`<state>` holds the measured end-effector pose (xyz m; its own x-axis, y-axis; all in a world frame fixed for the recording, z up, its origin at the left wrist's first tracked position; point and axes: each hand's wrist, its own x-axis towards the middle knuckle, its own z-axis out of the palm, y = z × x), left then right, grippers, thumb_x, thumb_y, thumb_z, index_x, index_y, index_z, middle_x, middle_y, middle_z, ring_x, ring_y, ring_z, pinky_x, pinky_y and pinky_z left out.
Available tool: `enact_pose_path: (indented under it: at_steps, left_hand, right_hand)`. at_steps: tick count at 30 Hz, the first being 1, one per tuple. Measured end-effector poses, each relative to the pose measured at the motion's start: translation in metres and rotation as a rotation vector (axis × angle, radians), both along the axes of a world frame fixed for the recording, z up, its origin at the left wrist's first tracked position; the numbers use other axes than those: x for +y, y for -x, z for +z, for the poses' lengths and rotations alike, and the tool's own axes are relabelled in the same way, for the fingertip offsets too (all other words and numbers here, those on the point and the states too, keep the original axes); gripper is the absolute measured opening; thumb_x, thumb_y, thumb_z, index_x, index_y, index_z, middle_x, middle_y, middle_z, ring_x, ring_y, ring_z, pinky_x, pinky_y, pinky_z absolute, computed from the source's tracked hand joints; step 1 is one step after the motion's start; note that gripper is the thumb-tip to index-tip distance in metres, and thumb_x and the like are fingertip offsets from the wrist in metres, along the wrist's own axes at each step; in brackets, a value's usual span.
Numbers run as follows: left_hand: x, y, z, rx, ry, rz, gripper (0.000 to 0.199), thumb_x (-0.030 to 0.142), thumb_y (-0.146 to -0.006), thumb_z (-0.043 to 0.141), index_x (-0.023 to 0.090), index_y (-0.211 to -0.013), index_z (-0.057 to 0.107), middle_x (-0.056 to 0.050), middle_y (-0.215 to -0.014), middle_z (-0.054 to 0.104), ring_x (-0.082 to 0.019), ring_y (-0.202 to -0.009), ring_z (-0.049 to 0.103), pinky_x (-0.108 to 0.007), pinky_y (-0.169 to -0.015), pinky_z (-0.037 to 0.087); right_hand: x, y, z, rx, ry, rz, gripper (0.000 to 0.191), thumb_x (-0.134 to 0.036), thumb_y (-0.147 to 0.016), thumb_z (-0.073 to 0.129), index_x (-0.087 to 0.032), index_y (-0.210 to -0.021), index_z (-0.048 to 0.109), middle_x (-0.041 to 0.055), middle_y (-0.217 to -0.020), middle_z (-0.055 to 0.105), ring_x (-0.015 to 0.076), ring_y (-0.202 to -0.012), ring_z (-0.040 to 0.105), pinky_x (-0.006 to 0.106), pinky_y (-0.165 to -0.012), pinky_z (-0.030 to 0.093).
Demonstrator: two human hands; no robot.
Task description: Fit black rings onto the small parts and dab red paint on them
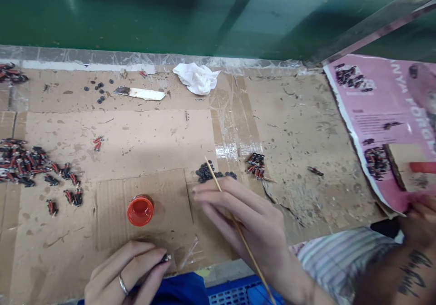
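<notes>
My left hand, with a ring on one finger, pinches a small dark part at the near edge of the cardboard-covered bench. My right hand lies flat with fingers stretched left and carries a thin wooden stick running diagonally across it. Its fingertips reach just below a small heap of black rings. A red cap of paint sits between my two hands. A cluster of red-and-black parts lies right of the rings.
A large spread of red-and-black parts covers the left side. At the back lie a knife blade and a crumpled white tissue. A pink magazine page with more parts lies right, where another person's tattooed arm reaches.
</notes>
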<state>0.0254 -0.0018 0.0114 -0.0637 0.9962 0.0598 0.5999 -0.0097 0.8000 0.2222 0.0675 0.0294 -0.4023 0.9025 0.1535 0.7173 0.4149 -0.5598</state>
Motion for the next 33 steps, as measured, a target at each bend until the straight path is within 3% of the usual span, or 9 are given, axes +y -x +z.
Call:
enact_pose_path:
  at_steps: [4, 8, 10, 14, 19, 27, 33]
  left_hand:
    - [0.004, -0.004, 0.002, -0.045, 0.023, -0.082, 0.007, 0.039, -0.064, 0.058, 0.034, -0.066, 0.062, 0.015, -0.054, 0.067, 0.001, -0.043, 0.062, 0.001, -0.048, 0.052]
    - [0.008, -0.005, 0.0, -0.177, 0.034, -0.233, 0.011, 0.027, -0.064, 0.06, 0.03, -0.074, 0.06, 0.013, -0.058, 0.068, 0.0, -0.047, 0.063, -0.002, -0.048, 0.053]
    - [0.009, -0.005, -0.003, -0.239, 0.028, -0.26, 0.017, 0.021, -0.062, 0.062, 0.029, -0.077, 0.059, 0.012, -0.06, 0.068, -0.001, -0.049, 0.064, -0.004, -0.049, 0.054]
    - [0.008, -0.009, 0.0, -0.318, 0.045, -0.204, 0.02, 0.016, -0.058, 0.065, 0.027, -0.075, 0.06, 0.01, -0.059, 0.068, -0.003, -0.048, 0.063, -0.007, -0.046, 0.054]
    - [0.006, -0.016, 0.01, -0.363, 0.168, -0.046, 0.009, 0.019, -0.06, 0.065, 0.024, -0.066, 0.062, 0.008, -0.055, 0.066, -0.004, -0.048, 0.061, -0.012, -0.044, 0.054]
    - [0.002, -0.013, 0.0, -0.477, 0.154, -0.048, 0.012, 0.018, -0.059, 0.065, 0.026, -0.068, 0.061, 0.008, -0.053, 0.065, -0.005, -0.044, 0.06, -0.014, -0.041, 0.055]
    - [-0.001, -0.013, -0.001, -0.535, 0.213, -0.013, 0.005, 0.031, -0.062, 0.062, 0.027, -0.063, 0.059, 0.007, -0.048, 0.064, -0.005, -0.041, 0.06, -0.013, -0.037, 0.052]
  right_hand:
    - [-0.022, 0.012, -0.007, 0.544, 0.314, -0.174, 0.016, -0.01, -0.069, 0.068, -0.025, -0.072, 0.063, -0.0046, -0.071, 0.072, 0.0125, -0.06, 0.07, 0.019, -0.057, 0.061]
    - [-0.042, 0.025, -0.017, 0.785, 0.583, -0.21, 0.018, -0.01, -0.071, 0.067, -0.028, -0.07, 0.064, -0.0064, -0.072, 0.074, 0.0125, -0.058, 0.072, 0.02, -0.054, 0.061]
    - [-0.05, 0.03, -0.019, 0.868, 0.639, -0.257, 0.019, -0.012, -0.072, 0.066, -0.03, -0.067, 0.063, -0.007, -0.072, 0.074, 0.013, -0.057, 0.072, 0.021, -0.053, 0.062]
    - [-0.056, 0.034, -0.019, 0.882, 0.642, -0.294, 0.022, -0.011, -0.073, 0.064, -0.032, -0.066, 0.062, -0.0062, -0.07, 0.073, 0.0145, -0.055, 0.071, 0.024, -0.052, 0.064]
    - [-0.057, 0.035, -0.021, 0.86, 0.594, -0.282, 0.02, -0.015, -0.071, 0.066, -0.034, -0.069, 0.061, -0.0062, -0.071, 0.074, 0.0158, -0.054, 0.071, 0.024, -0.049, 0.063]
    - [-0.054, 0.033, -0.023, 0.867, 0.472, -0.163, 0.024, -0.008, -0.069, 0.068, -0.03, -0.071, 0.058, -0.0055, -0.074, 0.074, 0.0132, -0.058, 0.074, 0.02, -0.054, 0.065]
    - [-0.051, 0.038, -0.023, 0.879, 0.391, -0.121, 0.026, -0.012, -0.07, 0.067, -0.036, -0.077, 0.059, -0.0078, -0.074, 0.076, 0.015, -0.057, 0.075, 0.022, -0.051, 0.066]
